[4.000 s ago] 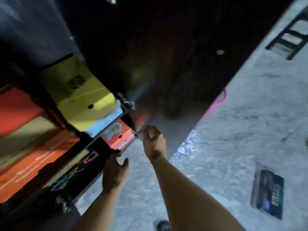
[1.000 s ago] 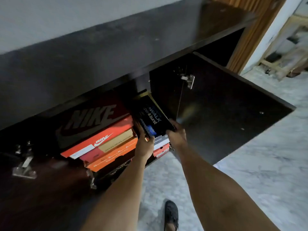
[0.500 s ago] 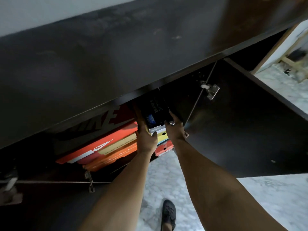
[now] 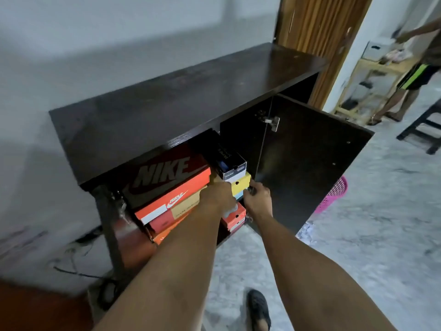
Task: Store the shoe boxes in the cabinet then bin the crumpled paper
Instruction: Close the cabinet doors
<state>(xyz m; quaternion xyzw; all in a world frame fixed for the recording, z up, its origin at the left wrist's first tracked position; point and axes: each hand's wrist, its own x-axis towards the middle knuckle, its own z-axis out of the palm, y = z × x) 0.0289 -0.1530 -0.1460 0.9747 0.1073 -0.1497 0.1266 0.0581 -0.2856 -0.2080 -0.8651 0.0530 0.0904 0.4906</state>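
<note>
Dark wooden cabinet (image 4: 181, 96) against a grey wall, right door (image 4: 310, 163) swung wide open. Inside, two stacks of shoe boxes. Left stack: large red Nike box (image 4: 167, 175) on top, a tan box (image 4: 188, 205) and an orange box (image 4: 162, 237) beneath it. Right stack: black box (image 4: 229, 161) on top with its white end facing out, resting on a yellow box (image 4: 241, 183); a red-orange box (image 4: 235, 217) at the bottom. Both arms reach in. Left hand (image 4: 219, 195) lies against the front of the yellow box, just left of its end face; whether the fingers clasp it or only press, I cannot tell, as they are turned away. Right hand (image 4: 259, 199) sits at the right front corner of the same stack, fingers curled near the box edge; grasp likewise unclear. Crumpled paper (image 4: 306, 231) lies on the marble floor just below the open door's lower corner. Pink plastic basket (image 4: 333, 195) shows behind the door. A sandalled foot (image 4: 259, 311) at bottom. Another person (image 4: 415, 75) stands far right beside a pale wooden shelf (image 4: 365, 91).
</note>
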